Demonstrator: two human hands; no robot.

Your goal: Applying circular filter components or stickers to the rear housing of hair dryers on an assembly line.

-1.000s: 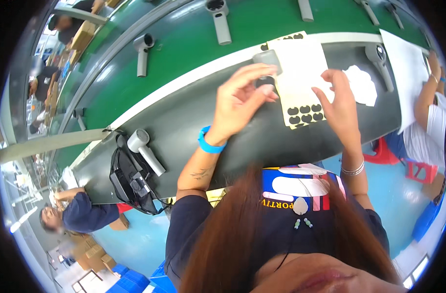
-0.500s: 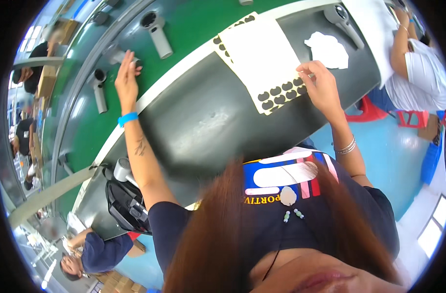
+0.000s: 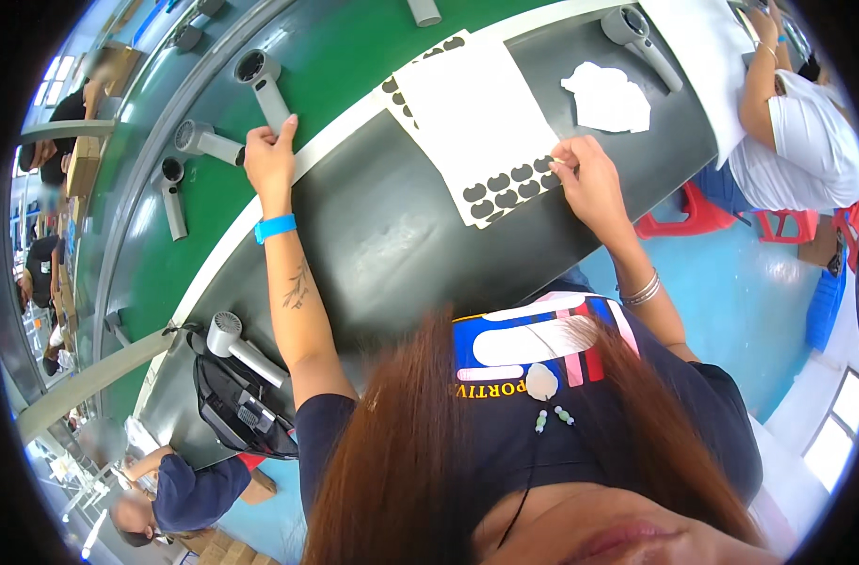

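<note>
Grey devices [image 3: 271, 100]: two (by left hand [image 3: 269, 164])

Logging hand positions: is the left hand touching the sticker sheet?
No, the left hand is beside a grey fan, apart from the sheet.

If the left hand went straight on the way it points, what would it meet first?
Probably the gray device's handle, just ahead of the left hand; depth is unclear, so they may already touch.

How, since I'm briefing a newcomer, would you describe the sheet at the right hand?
Find the dark tabletop, then the right hand above it. Against that hand lies the pale sheet, set apart from the crumpled white piece by its rows of black shapes.
</note>
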